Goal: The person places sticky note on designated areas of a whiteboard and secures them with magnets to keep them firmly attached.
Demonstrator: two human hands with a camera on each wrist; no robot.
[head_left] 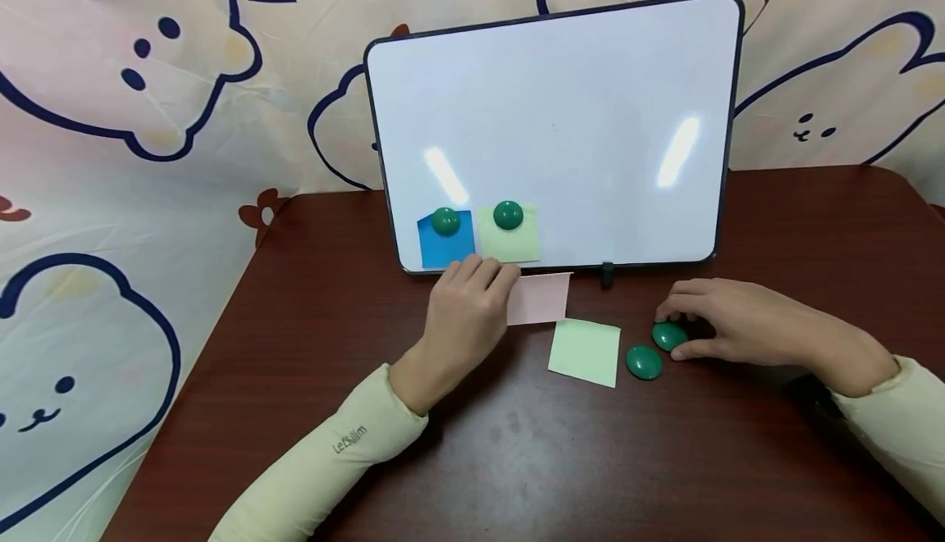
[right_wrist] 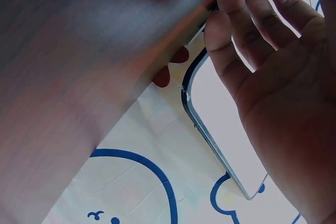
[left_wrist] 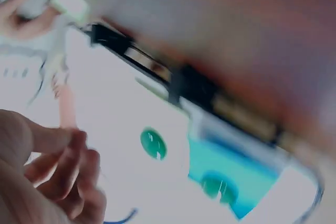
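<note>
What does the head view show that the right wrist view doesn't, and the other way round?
Only the head view: the left hand pinching a pink paper sheet, a loose pale green paper square, and two glossy round green magnets on the table.

Only the right wrist view: the palm side of the right hand; the head view shows its back.

Both: that right hand, the black-framed whiteboard, the dark reddish-brown table and the pale cartoon-printed backdrop.
</note>
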